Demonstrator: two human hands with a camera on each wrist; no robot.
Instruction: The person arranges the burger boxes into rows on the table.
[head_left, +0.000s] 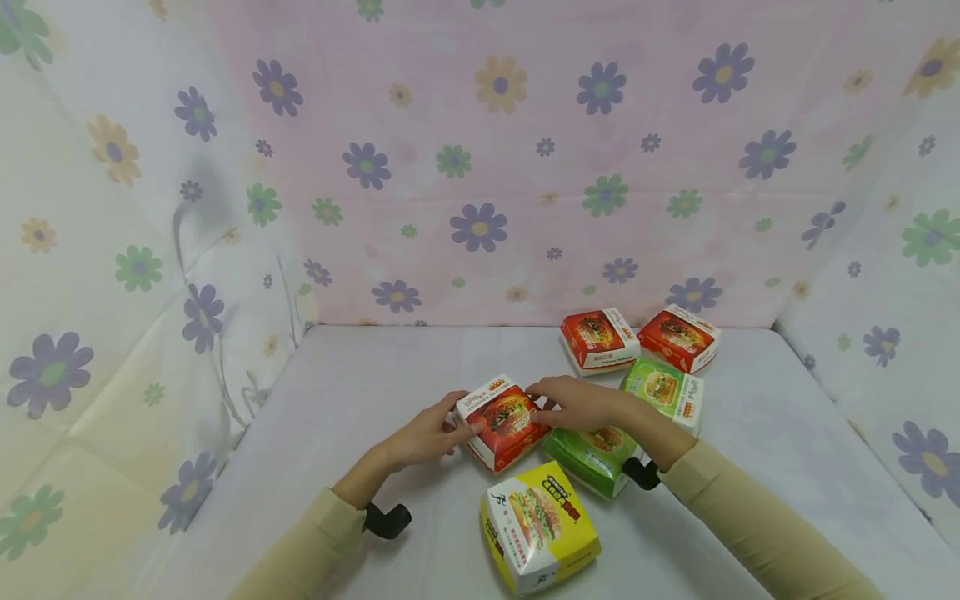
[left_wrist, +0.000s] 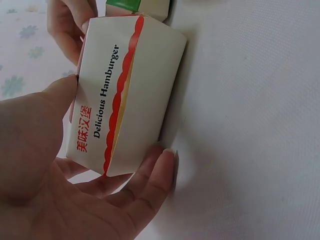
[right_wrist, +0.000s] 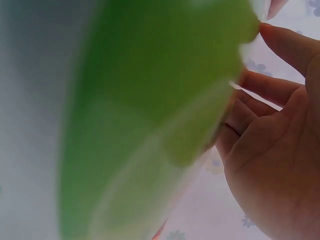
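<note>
A red and white hamburger box (head_left: 504, 421) sits turned at an angle between both hands. From its left side my left hand (head_left: 426, 432) grips it, thumb on the top edge and fingers round the side. In the left wrist view, the printed white side of the hamburger box (left_wrist: 122, 95) faces the palm. My right hand (head_left: 581, 406) holds the same box at its right corner, with bent fingers at the back and thumb at the right edge. Under the right wrist is a green box (head_left: 592, 458), whose blurred side hides much of the right wrist view.
Nearest me stands a yellow hamburger box (head_left: 540, 525). Another green box (head_left: 663, 392) lies right of the right hand, partly behind the forearm. Two more red boxes, one left (head_left: 600, 340) and one right (head_left: 680, 337), stand near the floral back cloth (head_left: 525, 250).
</note>
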